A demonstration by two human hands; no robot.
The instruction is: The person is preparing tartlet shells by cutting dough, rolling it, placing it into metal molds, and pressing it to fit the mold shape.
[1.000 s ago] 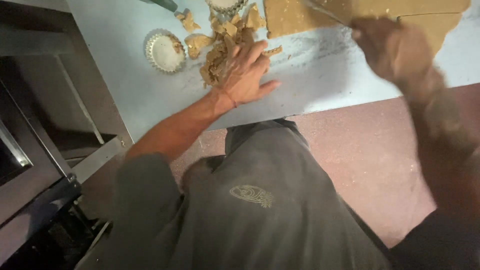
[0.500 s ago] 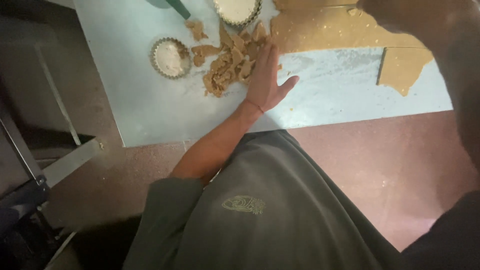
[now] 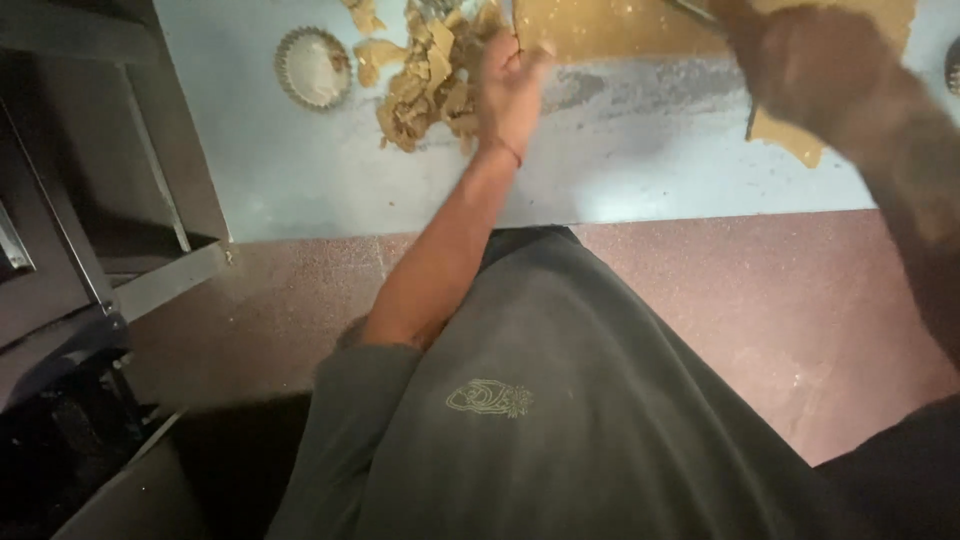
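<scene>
My left hand (image 3: 508, 88) reaches across the pale blue table (image 3: 650, 170) to the right edge of a heap of tan dough scraps (image 3: 425, 85). It is turned on its side and blurred, with its fingertips at the corner of a rolled dough sheet (image 3: 600, 30). My right hand (image 3: 800, 60) hovers blurred over the sheet's right part, closed around a thin metal tool (image 3: 690, 9) that pokes out to the left. A torn flap of dough (image 3: 790, 135) hangs below that hand.
A small fluted tart tin (image 3: 312, 68) lined with dough sits left of the scraps. Another tin's edge (image 3: 952, 65) shows at the far right. A dark metal rack or oven (image 3: 90, 200) stands on the left. Reddish floor (image 3: 800, 310) lies below the table edge.
My left hand has lifted from lying flat on the table and turned on its side by the scraps. The right hand has swung down and left over the dough sheet.
</scene>
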